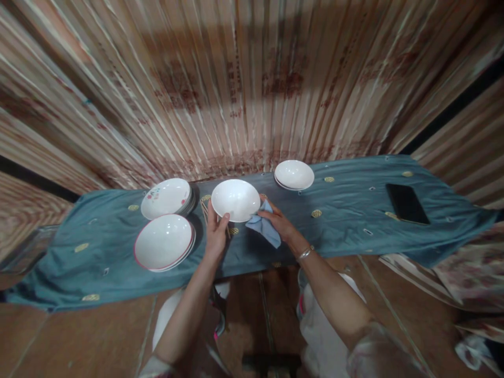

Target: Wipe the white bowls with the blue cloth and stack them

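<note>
No readable writing or brand; red marks on the curtain (252,79) behind are too blurred to read. Left hand (216,231) grips the near-left rim of a white bowl (235,199), at bench (346,220) centre, tilted toward the camera. Right hand (277,220) is closed on a blue cloth (264,227) pressed at the bowl's 4 o'clock edge. Stacked bowls (167,198) at 9 o'clock, red-rimmed bowls (164,242) at 8 o'clock, small bowls (294,175) at 2 o'clock. Black phone (407,203) well apart at 3 o'clock. Chopsticks (205,210) partly hidden under the bowl.
</note>
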Tool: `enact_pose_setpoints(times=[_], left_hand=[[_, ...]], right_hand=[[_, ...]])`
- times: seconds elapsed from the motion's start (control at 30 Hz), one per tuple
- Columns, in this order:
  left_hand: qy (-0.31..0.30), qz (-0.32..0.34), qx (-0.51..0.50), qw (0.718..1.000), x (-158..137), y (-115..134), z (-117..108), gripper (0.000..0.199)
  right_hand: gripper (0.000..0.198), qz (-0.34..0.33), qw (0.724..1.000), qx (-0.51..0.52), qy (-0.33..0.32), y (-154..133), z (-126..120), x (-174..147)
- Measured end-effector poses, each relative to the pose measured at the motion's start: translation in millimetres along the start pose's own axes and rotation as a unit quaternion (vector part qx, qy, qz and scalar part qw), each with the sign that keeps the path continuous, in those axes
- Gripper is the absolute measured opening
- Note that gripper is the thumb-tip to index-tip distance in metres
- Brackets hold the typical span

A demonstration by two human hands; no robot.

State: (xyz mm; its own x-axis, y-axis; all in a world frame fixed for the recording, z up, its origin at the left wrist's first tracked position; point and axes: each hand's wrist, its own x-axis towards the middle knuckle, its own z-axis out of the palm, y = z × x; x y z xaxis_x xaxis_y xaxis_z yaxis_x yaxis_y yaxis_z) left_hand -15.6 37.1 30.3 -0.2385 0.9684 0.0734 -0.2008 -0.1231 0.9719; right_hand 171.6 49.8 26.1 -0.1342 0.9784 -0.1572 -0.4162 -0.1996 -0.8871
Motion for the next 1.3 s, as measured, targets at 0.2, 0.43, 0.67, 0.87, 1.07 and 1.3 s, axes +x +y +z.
enact_pose_setpoints(times=[0.2,0.43,0.67,0.87,1.07,1.3], left_hand=[[-0.01,-0.14,-0.059,0.988,-4,-15,2,0.105],[-0.011,-0.171,-0.082,0.982,2,-5,-3,0.102],[-0.036,-0.192,-0.077,0.978,-2,-5,-3,0.094],[-0.054,-0.205,-0.044,0.976,-8,-18,6,0.085],[-0.074,-0.181,-0.029,0.98,-7,-22,11,0.065],[-0.074,-0.18,-0.017,0.981,-5,-24,10,0.06]], right_hand=[[0.069,0.018,0.999,-0.03,0.023,12,-11,4],[0.056,0.035,0.996,-0.078,0.004,9,-26,6],[0.049,-0.137,0.924,-0.323,0.151,-3,-56,12],[0.059,-0.352,0.756,-0.517,0.192,-4,-31,3],[0.071,-0.264,0.682,-0.682,0.008,18,-11,1],[0.059,-0.292,0.716,-0.633,-0.023,10,-29,-6]])
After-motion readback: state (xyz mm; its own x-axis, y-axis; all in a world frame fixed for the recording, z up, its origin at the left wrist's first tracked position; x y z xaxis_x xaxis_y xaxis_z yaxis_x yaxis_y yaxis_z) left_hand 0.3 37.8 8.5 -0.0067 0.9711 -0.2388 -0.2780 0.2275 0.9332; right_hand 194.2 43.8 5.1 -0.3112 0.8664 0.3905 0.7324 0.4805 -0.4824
